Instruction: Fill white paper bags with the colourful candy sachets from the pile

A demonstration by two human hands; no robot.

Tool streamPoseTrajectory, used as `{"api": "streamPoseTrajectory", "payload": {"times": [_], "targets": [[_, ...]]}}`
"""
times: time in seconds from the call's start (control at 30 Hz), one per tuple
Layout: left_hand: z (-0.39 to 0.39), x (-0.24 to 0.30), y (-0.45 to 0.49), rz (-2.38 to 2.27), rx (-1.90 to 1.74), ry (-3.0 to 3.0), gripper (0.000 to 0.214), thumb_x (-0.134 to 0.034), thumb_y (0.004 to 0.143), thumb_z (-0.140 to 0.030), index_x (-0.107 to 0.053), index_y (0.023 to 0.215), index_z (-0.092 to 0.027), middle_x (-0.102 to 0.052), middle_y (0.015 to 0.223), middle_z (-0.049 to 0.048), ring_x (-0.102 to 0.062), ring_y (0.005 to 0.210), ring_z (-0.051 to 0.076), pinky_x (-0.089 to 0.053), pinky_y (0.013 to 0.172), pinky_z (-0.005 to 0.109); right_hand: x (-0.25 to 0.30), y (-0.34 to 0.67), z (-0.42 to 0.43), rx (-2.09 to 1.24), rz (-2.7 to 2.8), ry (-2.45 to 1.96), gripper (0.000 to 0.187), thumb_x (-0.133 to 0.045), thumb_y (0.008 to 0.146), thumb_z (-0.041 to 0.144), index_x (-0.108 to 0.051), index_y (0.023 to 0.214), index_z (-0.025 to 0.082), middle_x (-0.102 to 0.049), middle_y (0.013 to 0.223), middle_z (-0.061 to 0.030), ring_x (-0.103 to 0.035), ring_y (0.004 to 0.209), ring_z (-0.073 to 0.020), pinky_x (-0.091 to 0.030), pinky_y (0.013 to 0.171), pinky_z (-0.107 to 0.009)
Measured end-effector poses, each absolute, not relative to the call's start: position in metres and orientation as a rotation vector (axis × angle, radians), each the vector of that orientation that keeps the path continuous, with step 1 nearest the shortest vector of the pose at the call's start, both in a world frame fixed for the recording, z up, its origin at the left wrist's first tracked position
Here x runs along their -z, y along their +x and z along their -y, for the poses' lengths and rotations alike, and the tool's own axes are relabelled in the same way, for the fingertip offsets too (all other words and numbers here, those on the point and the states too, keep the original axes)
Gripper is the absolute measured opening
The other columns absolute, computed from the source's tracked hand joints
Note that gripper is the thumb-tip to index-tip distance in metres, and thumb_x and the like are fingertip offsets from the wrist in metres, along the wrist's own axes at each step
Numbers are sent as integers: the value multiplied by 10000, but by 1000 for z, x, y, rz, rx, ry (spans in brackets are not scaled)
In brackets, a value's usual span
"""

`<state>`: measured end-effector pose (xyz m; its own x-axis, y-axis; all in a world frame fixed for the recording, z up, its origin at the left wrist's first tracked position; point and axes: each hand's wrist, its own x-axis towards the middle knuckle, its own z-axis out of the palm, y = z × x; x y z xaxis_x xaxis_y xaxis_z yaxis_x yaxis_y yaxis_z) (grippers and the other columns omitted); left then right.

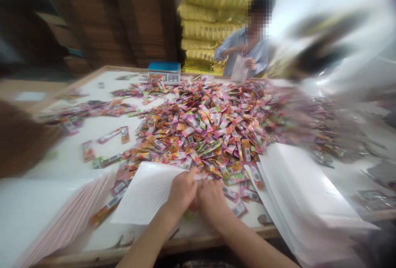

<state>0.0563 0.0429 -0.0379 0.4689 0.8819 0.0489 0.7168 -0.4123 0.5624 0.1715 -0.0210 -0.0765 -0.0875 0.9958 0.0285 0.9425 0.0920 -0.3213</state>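
My left hand (pixel 182 189) and my right hand (pixel 210 196) meet at the near edge of the table, fingers curled together. The left hand grips the right edge of a white plastic bag (pixel 145 193) lying flat on the table. My right hand presses against the left one at the bag's edge; what it holds is hidden. Just beyond my fingers spreads a big heap of small colourful sachets (pixel 210 132), pink, orange, green and yellow.
A stack of white bags (pixel 303 193) lies to the right, another pile (pixel 46 214) to the left. A blue scale (pixel 164 72) stands at the far table edge. A person (pixel 247 49) across the table holds a bag. Yellow sacks (pixel 210 16) are stacked behind.
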Motion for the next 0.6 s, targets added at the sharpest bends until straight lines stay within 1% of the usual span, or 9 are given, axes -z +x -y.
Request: {"api": "streamPoseTrajectory", "payload": {"times": [0.1, 0.17, 0.27, 0.33, 0.37, 0.43, 0.47, 0.53, 0.6], "targets": [[-27, 24, 67, -1161, -360, 2572, 315, -459, 801, -68, -627, 994, -252, -647, 861, 44, -569, 867, 233, -384, 787, 344, 68, 178, 13, -423, 2055, -1973, 197, -543, 825, 267, -640, 966, 170, -630, 913, -116, -604, 833, -241, -440, 731, -350], [-14, 26, 58, -1371, -287, 2742, 335, -438, 815, -55, -599, 1062, -216, -636, 867, 69, -563, 856, 258, -384, 748, 362, 64, 177, 12, -417, 2028, -2029, 218, -554, 806, 284, -647, 960, 160, -628, 912, -128, -615, 817, -250, -455, 712, -354], [-1, 34, 37, -1837, -218, 2683, 320, -479, 788, -61, -566, 1072, -180, -616, 865, 78, -579, 816, 265, -373, 663, 352, 59, 171, 14, -364, 2032, -2101, 243, -599, 741, 248, -661, 938, 120, -625, 949, -168, -623, 837, -279, -474, 715, -388], [2, 34, 31, -1898, -227, 2652, 264, -531, 775, -101, -568, 1013, -209, -606, 855, 52, -581, 753, 244, -358, 626, 343, 57, 168, 14, -371, 2027, -2115, 253, -606, 737, 247, -667, 937, 105, -627, 968, -186, -630, 844, -287, -487, 714, -398], [2, 32, 33, -1879, -250, 2682, 204, -546, 772, -117, -573, 943, -224, -598, 835, 38, -573, 718, 234, -351, 619, 345, 56, 168, 13, -385, 2016, -2117, 246, -605, 744, 260, -670, 924, 106, -630, 957, -188, -633, 844, -291, -494, 704, -399], [2, 26, 42, -1769, -284, 2824, 120, -541, 774, -118, -548, 786, -237, -575, 788, 27, -554, 703, 233, -349, 643, 360, 54, 169, 10, -444, 2000, -2105, 216, -590, 764, 287, -677, 862, 116, -642, 888, -178, -642, 835, -294, -506, 670, -382], [2, 24, 47, -1709, -292, 2903, 140, -528, 776, -105, -524, 733, -238, -564, 774, 30, -552, 726, 241, -352, 666, 369, 53, 170, 7, -479, 1997, -2092, 206, -581, 774, 296, -678, 828, 122, -648, 840, -168, -648, 825, -292, -511, 657, -370], [3, 27, 51, -1671, -356, 2979, 152, -507, 792, -90, -522, 744, -233, -558, 785, 42, -551, 800, 260, -359, 711, 380, 53, 170, 4, -515, 1993, -2066, 200, -578, 771, 300, -682, 799, 132, -658, 777, -150, -657, 814, -287, -520, 656, -362], [4, 37, 47, -1770, -514, 2903, 113, -516, 816, -110, -548, 848, -214, -563, 824, 54, -550, 839, 262, -372, 720, 369, 53, 169, 1, -524, 1981, -2076, 201, -613, 726, 290, -691, 823, 133, -675, 790, -147, -659, 824, -293, -529, 659, -371]]}}
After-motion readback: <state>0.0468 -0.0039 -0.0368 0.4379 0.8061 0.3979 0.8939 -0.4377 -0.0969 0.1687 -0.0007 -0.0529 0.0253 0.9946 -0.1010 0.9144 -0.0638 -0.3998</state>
